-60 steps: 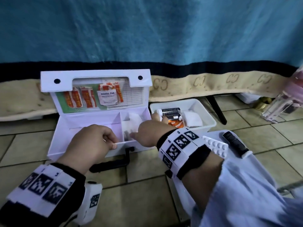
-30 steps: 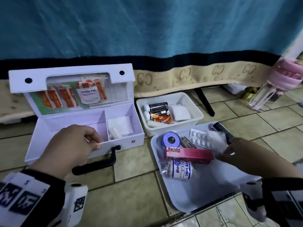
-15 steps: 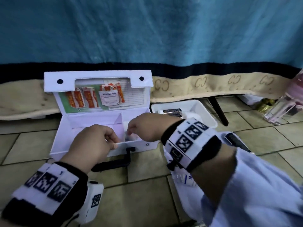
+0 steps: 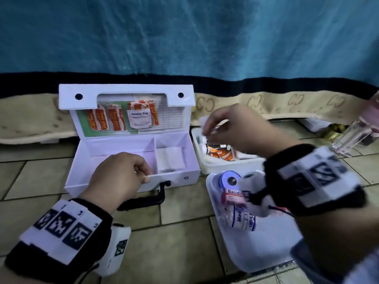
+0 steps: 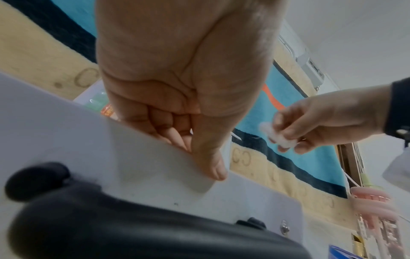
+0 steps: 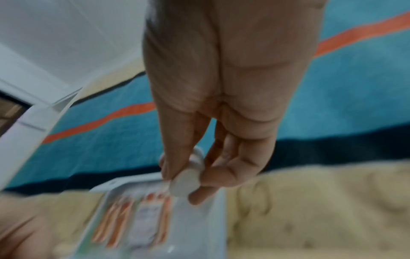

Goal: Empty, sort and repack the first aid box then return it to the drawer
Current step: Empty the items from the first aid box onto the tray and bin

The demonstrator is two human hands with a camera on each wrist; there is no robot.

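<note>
The white first aid box [image 4: 110,181] stands open on the tiled floor, its lid upright with orange sachets and an alcohol pad [image 4: 139,118] tucked in it. My left hand [image 4: 123,175] grips the box's front wall [image 5: 66,140], thumb outside. A white gauze pad [image 4: 171,159] lies in the right compartment. My right hand [image 4: 221,126] is raised above the small white bin [image 4: 225,165] and pinches a small white cotton wad [image 6: 187,182], which also shows as the cotton wad [image 5: 277,136] in the left wrist view.
A white tray [image 4: 256,253] at the front right holds a tape roll [image 4: 228,179], a pink Bacidin carton [image 4: 232,196] and a crepe bandage roll [image 4: 242,218]. The bin holds small bottles and orange sachets. A clear bottle with a pink lid [image 4: 356,138] stands at the right. A blue blanket hangs behind.
My right hand has left the box's right compartment and risen to the right, over the bin, with a white cotton wad pinched in it. The left hand kept its grip on the box.
</note>
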